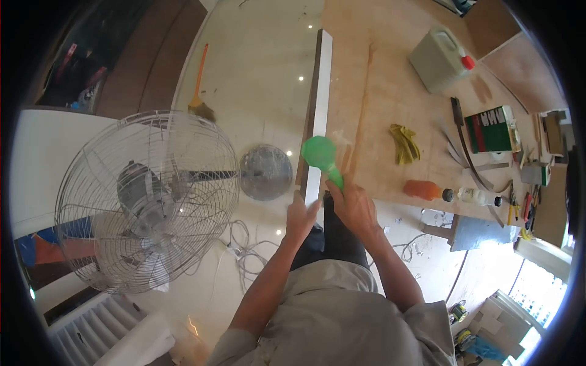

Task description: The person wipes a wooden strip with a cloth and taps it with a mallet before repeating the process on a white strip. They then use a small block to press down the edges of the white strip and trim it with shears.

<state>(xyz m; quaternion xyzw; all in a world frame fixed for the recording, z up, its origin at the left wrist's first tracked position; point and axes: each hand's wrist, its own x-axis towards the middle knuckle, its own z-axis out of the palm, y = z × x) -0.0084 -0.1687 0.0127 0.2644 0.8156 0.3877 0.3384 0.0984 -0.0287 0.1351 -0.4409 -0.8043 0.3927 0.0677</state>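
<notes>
My right hand (354, 210) is closed around the handle of a green tool with a broad, many-sided head (318, 152); its exact kind does not show. The head overlaps the pale face of a long, narrow board (323, 79) in this view. That board stretches away from me along the left edge of the wooden worktable (378, 67). Near my body, my left hand (301, 218) grips the board's near end, thumb on the right side. Part of the board is hidden under the green head.
A large fan (146, 201) with a wire cage stands to my left. Yellow gloves (404, 144), a jerrycan (441, 61), a green-and-white can (490, 129) and an orange bottle (424, 190) are on the table. Cables (244, 250) and a broom (200, 91) lie on the floor.
</notes>
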